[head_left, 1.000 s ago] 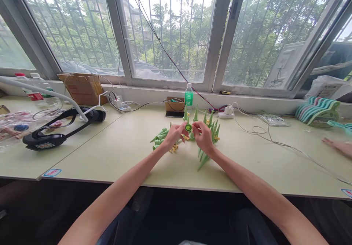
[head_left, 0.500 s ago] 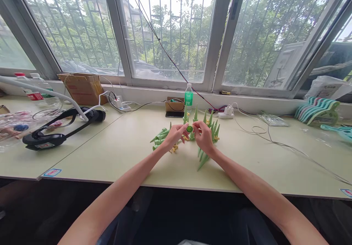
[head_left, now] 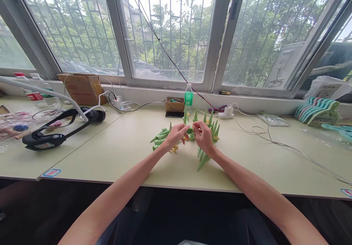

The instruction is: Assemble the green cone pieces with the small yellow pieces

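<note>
Between my two hands, above the table, is a small green cone (head_left: 189, 130) with its hollow end partly visible. My left hand (head_left: 175, 135) is closed, pinching the cone at its left side. On the other side, my right hand (head_left: 202, 136) has its fingers pinched at the cone's rim; what they hold, if anything, is too small to name. Green cones (head_left: 195, 113) stand upright behind the hands, and several more cones (head_left: 203, 161) lie below my right hand. More green cones (head_left: 161, 136) lie left of my left hand. Small yellow pieces (head_left: 174, 149) are scattered near my left wrist.
A green-labelled bottle (head_left: 188, 96), an open small box (head_left: 172, 105) and a phone (head_left: 175, 114) are at the back. A black headset (head_left: 55, 135) lies on the left. White cables (head_left: 271, 138) cross the right side, near a stack of teal hangers (head_left: 316, 111).
The cone between my hands has tilted, so its open end no longer faces me squarely. Both hands stay in almost the same place.
</note>
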